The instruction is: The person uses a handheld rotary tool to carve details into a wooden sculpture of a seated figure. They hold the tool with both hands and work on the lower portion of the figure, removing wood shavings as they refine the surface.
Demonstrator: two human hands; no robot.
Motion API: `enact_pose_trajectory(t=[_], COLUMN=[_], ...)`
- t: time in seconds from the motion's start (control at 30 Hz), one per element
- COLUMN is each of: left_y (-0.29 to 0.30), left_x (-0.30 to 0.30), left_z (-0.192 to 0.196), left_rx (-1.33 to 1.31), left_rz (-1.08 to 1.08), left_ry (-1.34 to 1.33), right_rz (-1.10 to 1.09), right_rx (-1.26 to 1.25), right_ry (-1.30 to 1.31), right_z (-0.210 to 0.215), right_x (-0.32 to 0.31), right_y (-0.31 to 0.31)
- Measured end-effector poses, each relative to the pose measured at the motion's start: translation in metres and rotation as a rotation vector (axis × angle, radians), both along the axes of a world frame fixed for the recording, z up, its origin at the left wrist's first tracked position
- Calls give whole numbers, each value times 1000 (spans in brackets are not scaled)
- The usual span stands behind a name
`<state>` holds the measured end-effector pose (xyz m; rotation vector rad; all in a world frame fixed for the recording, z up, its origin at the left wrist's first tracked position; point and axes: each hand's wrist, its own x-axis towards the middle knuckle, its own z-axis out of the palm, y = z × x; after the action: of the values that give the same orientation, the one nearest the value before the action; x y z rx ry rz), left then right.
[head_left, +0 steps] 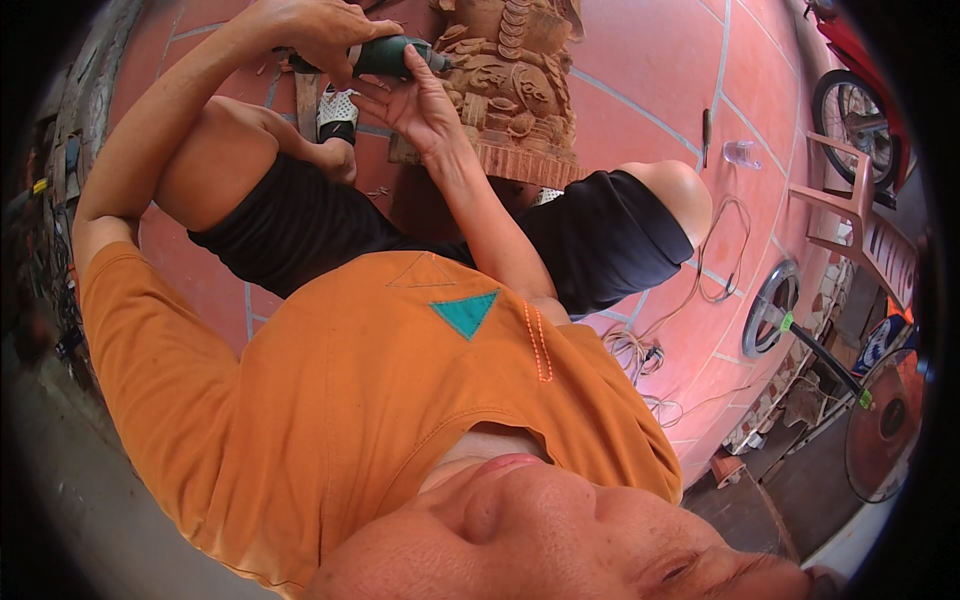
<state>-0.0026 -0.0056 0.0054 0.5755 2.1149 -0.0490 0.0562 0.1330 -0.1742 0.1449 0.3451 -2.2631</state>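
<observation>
My left hand (318, 32) grips the body of a green rotary tool (388, 57) at the top of the view. The tool's nose points at a carved reddish wooden statue (515, 85) that stands on the tiled floor. My right hand (418, 102) is just below the tool with its palm showing and thumb spread. Its fingertips rest against the tool's nose, beside the carving. The tool's bit is hidden behind those fingers. I sit with bent knees in black shorts (600, 235) on either side of the statue.
A white sandal (337, 113) is on my foot left of the statue. A clear plastic cup (741, 153) and a thin dark tool (706, 126) lie on the red tiles. On the right are tangled cords (640, 350), a pink plastic chair (862, 205), a motorbike wheel (850, 110) and a fan (885, 425).
</observation>
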Motion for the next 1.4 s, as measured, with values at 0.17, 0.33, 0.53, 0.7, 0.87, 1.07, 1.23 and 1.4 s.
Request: enact_pose_trajectory(t=[0.17,0.33,0.53,0.7,0.87,1.07,1.23,1.4], left_y=[2,-2,0,-1,1,-1,2,-2], left_x=[1,1,1,1,1,1,1,1], left_z=[2,0,3,0,2,0,-1,-3], left_rx=[-8,-6,-8,-3,-2,31,-6,37], left_rz=[25,16,10,-7,-2,-5,-17,-41], left_ry=[-11,4,7,32,14,10,15,15], right_rz=[25,18,2,10,16,14,8,10], right_rx=[-28,-18,-19,-23,-23,-16,-14,-8], right_ry=[-19,-16,-14,-14,-31,-17,-17,-15], right_z=[-5,-4,-4,-5,-9,-6,-9,-7], right_x=[-2,-3,-6,-7,-7,-6,-5,-4], right_y=[-2,-5,-5,-6,-7,-4,-4,-3])
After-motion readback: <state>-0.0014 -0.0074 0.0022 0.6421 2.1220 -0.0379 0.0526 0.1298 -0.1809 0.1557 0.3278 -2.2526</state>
